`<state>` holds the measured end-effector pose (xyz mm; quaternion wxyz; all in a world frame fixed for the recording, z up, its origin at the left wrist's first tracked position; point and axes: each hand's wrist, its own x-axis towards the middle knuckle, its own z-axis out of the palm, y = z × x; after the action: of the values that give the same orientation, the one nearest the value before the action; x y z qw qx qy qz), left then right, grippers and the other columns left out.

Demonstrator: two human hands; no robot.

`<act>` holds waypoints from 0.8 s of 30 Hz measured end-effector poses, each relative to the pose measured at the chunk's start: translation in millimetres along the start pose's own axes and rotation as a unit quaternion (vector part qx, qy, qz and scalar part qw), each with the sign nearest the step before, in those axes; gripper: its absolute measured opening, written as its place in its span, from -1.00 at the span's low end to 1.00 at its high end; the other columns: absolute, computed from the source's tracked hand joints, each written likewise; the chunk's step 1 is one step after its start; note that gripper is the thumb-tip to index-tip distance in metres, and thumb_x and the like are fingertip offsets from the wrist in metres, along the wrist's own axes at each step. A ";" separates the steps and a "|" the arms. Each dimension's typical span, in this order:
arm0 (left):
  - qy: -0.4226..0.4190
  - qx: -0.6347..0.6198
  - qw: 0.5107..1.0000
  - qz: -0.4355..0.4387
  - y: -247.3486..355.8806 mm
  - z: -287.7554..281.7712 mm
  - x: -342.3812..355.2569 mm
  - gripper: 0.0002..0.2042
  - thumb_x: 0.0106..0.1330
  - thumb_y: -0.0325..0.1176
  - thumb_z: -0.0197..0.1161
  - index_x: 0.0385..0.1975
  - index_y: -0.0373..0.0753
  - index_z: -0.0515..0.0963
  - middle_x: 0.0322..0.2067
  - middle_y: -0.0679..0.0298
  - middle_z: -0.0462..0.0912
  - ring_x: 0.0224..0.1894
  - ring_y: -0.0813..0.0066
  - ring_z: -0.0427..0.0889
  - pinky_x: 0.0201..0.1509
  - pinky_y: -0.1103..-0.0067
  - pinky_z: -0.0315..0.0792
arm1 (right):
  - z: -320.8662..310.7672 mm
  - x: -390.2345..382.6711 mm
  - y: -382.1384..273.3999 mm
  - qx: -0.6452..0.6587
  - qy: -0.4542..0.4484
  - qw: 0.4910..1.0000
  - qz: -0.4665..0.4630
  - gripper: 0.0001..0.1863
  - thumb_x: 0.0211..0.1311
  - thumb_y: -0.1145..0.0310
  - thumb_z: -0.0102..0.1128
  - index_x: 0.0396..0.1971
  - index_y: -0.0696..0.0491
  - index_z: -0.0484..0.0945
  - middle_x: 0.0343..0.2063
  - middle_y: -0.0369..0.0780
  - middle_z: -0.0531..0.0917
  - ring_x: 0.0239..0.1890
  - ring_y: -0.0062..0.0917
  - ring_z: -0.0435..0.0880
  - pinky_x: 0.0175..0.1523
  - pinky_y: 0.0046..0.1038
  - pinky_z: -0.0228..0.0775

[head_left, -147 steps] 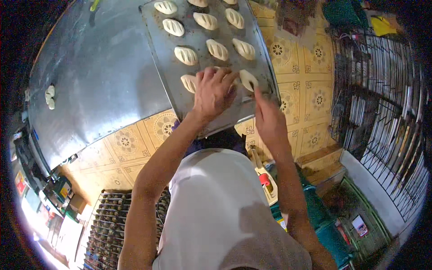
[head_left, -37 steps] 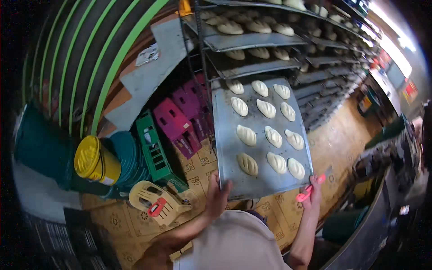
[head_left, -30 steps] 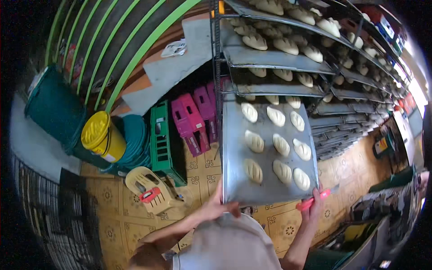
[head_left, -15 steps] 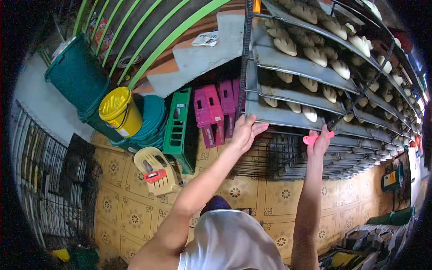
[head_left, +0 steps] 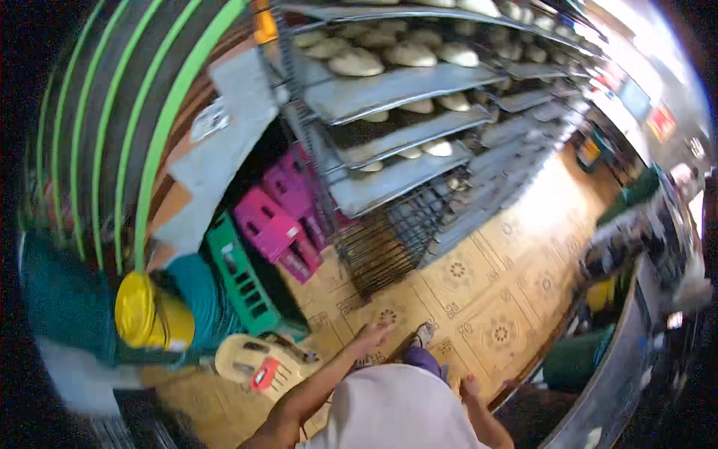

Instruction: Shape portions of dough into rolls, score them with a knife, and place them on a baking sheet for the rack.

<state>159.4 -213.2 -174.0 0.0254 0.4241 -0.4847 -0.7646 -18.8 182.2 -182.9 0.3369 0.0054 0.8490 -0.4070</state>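
Grey flat metal trays (head_left: 400,91) with pale oval dough pieces (head_left: 355,63) fill the dark metal rack (head_left: 290,82), upper middle of the head view. At lower centre the left hand (head_left: 370,338), fingers seemingly bent — how tightly, I cannot tell — is over tan patterned floor tiles (head_left: 458,269). Right of it, the right hand (head_left: 470,388) is blurred; its grip is unclear.

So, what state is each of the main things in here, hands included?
Dough pieces: shaped, uncovered, on trays.
Trays: resting in the rack.
Left hand: apart from the trays, nothing visibly held.
Right hand: apart from the trays, blurred; a pinkish bit shows, grip unclear.
Yellow bucket: upright.
Green crate: on the floor.
Cream stool: on the floor, red object on it.
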 end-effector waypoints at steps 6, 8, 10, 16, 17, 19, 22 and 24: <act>-0.105 0.135 0.977 -0.128 3.3 34.9 -30.5 -0.67 0.56 -0.20 0.23 0.16 -0.23 0.45 -0.27 0.26 0.65 -0.47 0.52 0.62 -0.39 0.56 0.53 | 38.7 -217.4 271.9 0.129 0.270 0.933 0.202 -0.68 0.35 0.21 0.22 -0.21 0.19 0.73 -0.51 -0.04 0.74 -0.52 -0.31 0.77 -0.44 -0.20 0.54; -0.147 0.177 0.966 -0.120 -19.2 34.1 -26.0 -0.67 0.57 -0.20 0.21 0.19 -0.19 0.46 -0.19 0.23 0.69 -0.35 0.47 0.68 -0.29 0.53 0.58 | 36.9 -251.5 280.6 -0.105 0.243 0.946 0.186 -0.69 0.32 0.23 0.27 -0.12 0.16 0.69 -0.58 -0.10 0.68 -0.59 -0.35 0.66 -0.46 -0.26 0.49; -0.207 0.248 0.940 -0.107 -15.0 57.0 -20.1 -0.67 0.58 -0.21 0.19 0.23 -0.15 0.47 -0.10 0.21 0.73 -0.22 0.41 0.74 -0.19 0.51 0.63 | 47.3 -258.9 261.1 -0.050 0.242 0.959 0.136 -0.71 0.37 0.17 0.14 -0.17 0.05 0.68 -0.57 -0.09 0.70 -0.57 -0.27 0.70 -0.49 -0.22 0.46; -0.267 0.288 0.918 -0.058 -12.6 151.1 -41.4 -0.67 0.61 -0.09 0.17 0.06 -0.26 0.50 -0.21 0.22 0.71 -0.27 0.42 0.73 -0.24 0.54 0.62 | -19.0 -254.4 181.6 0.096 0.376 0.909 0.152 -0.64 0.36 0.20 0.15 0.06 0.01 0.66 -0.22 0.04 0.76 -0.12 0.01 0.75 -0.05 -0.08 0.58; -0.274 0.301 0.912 -0.054 -21.8 169.5 -44.4 -0.67 0.61 -0.09 0.17 0.06 -0.26 0.50 -0.21 0.22 0.71 -0.27 0.42 0.73 -0.24 0.54 0.62 | -37.7 -259.2 174.5 0.122 0.407 0.893 0.147 -0.64 0.43 0.16 0.12 0.05 0.03 0.67 -0.13 0.04 0.75 -0.06 -0.01 0.75 -0.02 -0.08 0.57; -0.288 0.352 0.890 -0.033 -49.2 213.1 -55.3 -0.67 0.61 -0.07 0.18 -0.01 -0.26 0.53 -0.23 0.23 0.71 -0.30 0.44 0.72 -0.27 0.54 0.61 | -69.0 -266.3 191.8 0.152 0.444 0.871 0.146 -0.63 0.51 0.11 0.08 0.03 0.05 0.68 -0.05 0.03 0.75 0.00 -0.03 0.74 0.01 -0.08 0.56; -0.260 0.398 0.877 -0.074 -95.2 277.2 -75.6 -0.75 0.58 -0.26 0.18 0.09 -0.25 0.52 -0.16 0.13 0.72 -0.28 0.36 0.71 -0.25 0.48 0.62 | -133.4 -286.7 205.4 0.128 0.382 0.890 0.215 -0.60 0.42 0.14 0.21 0.16 -0.04 0.62 -0.14 0.00 0.75 -0.05 -0.05 0.74 0.03 -0.14 0.58; -0.296 0.413 0.856 -0.096 -131.1 337.6 -120.1 -0.73 0.57 -0.23 0.20 0.09 -0.26 0.54 -0.14 0.14 0.72 -0.24 0.37 0.71 -0.19 0.48 0.62 | -154.0 -303.1 245.7 0.150 0.509 0.837 0.133 -0.61 0.38 0.20 0.24 0.14 -0.01 0.63 -0.15 0.00 0.75 -0.08 -0.05 0.74 0.00 -0.13 0.57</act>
<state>57.7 153.1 -141.5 -0.3700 0.1932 -0.6974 -0.5825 197.7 533.8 -109.1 -0.0963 0.3749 0.8207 -0.4204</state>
